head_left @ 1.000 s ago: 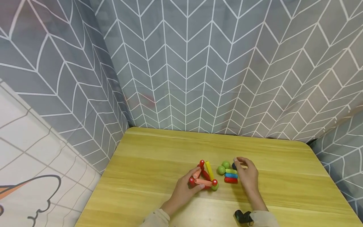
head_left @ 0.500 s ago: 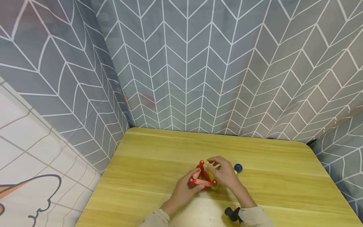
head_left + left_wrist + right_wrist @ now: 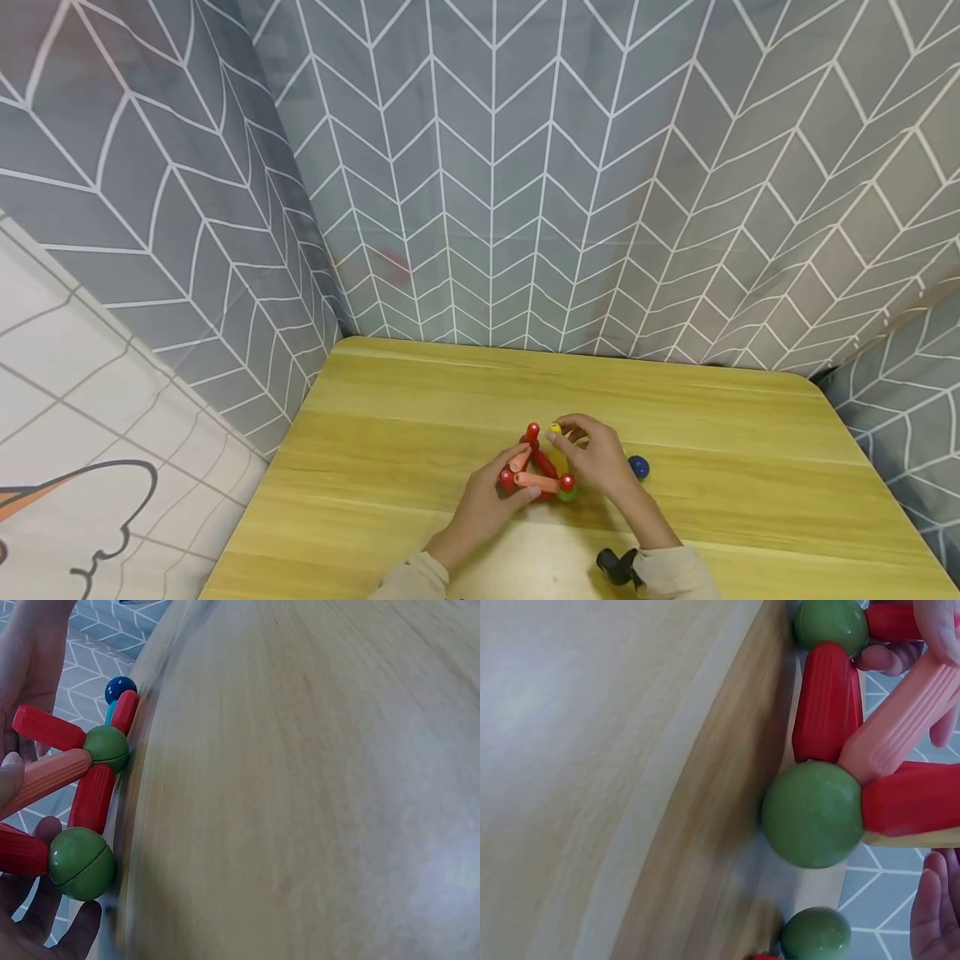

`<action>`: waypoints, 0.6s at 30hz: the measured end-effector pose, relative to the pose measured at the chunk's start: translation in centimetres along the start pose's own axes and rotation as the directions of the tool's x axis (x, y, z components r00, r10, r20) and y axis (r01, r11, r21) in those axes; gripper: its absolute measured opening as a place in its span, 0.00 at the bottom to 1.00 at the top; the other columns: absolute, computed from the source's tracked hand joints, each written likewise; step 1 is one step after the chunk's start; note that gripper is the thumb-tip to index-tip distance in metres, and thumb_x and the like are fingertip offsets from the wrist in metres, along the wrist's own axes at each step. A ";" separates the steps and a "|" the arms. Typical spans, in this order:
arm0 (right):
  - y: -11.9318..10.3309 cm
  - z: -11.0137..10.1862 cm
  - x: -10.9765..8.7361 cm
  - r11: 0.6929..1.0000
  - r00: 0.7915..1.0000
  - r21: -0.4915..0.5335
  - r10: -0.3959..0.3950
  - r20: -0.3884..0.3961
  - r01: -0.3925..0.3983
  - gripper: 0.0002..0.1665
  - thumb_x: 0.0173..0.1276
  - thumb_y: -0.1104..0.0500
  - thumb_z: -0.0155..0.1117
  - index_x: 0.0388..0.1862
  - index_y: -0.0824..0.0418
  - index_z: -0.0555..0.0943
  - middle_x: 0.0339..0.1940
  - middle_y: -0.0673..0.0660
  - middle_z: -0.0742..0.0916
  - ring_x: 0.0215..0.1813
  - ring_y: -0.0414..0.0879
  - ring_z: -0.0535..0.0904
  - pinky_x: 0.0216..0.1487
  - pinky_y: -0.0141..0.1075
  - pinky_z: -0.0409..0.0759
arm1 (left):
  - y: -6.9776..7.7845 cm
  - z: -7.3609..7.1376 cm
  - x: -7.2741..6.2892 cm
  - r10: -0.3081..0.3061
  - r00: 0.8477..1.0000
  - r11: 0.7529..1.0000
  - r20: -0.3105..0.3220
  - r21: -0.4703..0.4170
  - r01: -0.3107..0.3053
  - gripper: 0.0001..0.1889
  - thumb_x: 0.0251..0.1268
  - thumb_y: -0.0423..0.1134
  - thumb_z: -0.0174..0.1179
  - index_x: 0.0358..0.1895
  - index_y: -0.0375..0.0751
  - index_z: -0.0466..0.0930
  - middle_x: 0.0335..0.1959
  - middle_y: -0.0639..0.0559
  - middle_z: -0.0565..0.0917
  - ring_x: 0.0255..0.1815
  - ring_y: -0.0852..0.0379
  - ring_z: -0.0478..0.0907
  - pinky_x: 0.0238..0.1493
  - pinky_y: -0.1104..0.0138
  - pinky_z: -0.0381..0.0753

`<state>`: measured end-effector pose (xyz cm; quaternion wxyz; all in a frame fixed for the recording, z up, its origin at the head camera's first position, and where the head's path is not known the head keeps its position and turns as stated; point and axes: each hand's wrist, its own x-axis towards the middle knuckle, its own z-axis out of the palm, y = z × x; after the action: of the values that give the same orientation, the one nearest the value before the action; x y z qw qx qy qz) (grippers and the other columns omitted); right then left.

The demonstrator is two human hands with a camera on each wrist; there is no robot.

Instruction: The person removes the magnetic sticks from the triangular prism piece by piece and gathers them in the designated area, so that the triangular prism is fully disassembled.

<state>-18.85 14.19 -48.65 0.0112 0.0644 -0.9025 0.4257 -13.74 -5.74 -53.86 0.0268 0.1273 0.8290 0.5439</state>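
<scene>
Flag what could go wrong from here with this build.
The right hand pinches the yellow plastic-looking rod close to the upright red plastic-looking rod; a knock might tip that one.

The left hand holds the ridged salmon plastic-looking rod; if its hold shifts, the rod could slip from the glossy green ball.

The glossy dark blue ball near the right hand may roll if brushed.

Here's the yellowish wooden table [image 3: 420,392], stretching out beneath my left hand [image 3: 483,500] and right hand [image 3: 600,458], light [image 3: 525,554] glinting off it on their near side! Beyond both, grey curtain [image 3: 465,167] with white zigzags; far left of them, a white, grid-lined sheet [image 3: 75,400].
</scene>
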 end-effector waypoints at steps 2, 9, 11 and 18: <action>0.2 -0.2 -0.2 1.000 1.000 0.012 0.013 -0.011 -0.013 0.15 0.65 0.56 0.73 0.48 0.59 0.86 0.41 0.55 0.88 0.42 0.44 0.83 0.41 0.29 0.81 | -0.1 0.1 0.1 -0.005 1.000 1.000 -0.001 -0.001 0.005 0.32 0.64 0.53 0.67 0.72 0.58 0.70 0.71 0.51 0.76 0.71 0.44 0.74 0.69 0.42 0.72; 1.0 -1.3 -1.0 0.998 0.997 0.036 0.057 -0.051 -0.055 0.15 0.67 0.54 0.71 0.50 0.60 0.84 0.43 0.58 0.88 0.45 0.48 0.84 0.37 0.29 0.81 | 0.0 0.2 0.1 -0.022 1.000 1.000 0.000 0.002 0.022 0.32 0.64 0.53 0.67 0.71 0.59 0.70 0.71 0.48 0.76 0.71 0.40 0.73 0.69 0.39 0.71; 1.3 -1.6 -1.2 0.996 0.996 0.058 0.073 -0.051 -0.070 0.16 0.68 0.54 0.70 0.50 0.61 0.83 0.44 0.59 0.87 0.45 0.48 0.84 0.37 0.30 0.83 | 0.1 0.2 0.0 -0.021 1.000 1.000 0.002 0.002 0.021 0.32 0.64 0.53 0.67 0.71 0.59 0.70 0.71 0.48 0.76 0.71 0.40 0.73 0.68 0.38 0.71; 2.2 -2.5 -2.0 0.982 0.989 0.118 0.151 -0.006 -0.149 0.18 0.67 0.56 0.71 0.52 0.62 0.79 0.45 0.59 0.87 0.44 0.45 0.83 0.39 0.31 0.83 | 0.1 0.3 -0.1 -0.017 1.000 1.000 -0.007 0.001 0.017 0.32 0.64 0.52 0.67 0.72 0.59 0.70 0.72 0.51 0.75 0.71 0.41 0.73 0.70 0.39 0.69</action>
<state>-17.22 17.75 -48.87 -0.0178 -0.0066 -0.8782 0.4780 -13.61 -5.45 -53.91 0.0283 0.1185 0.8305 0.5435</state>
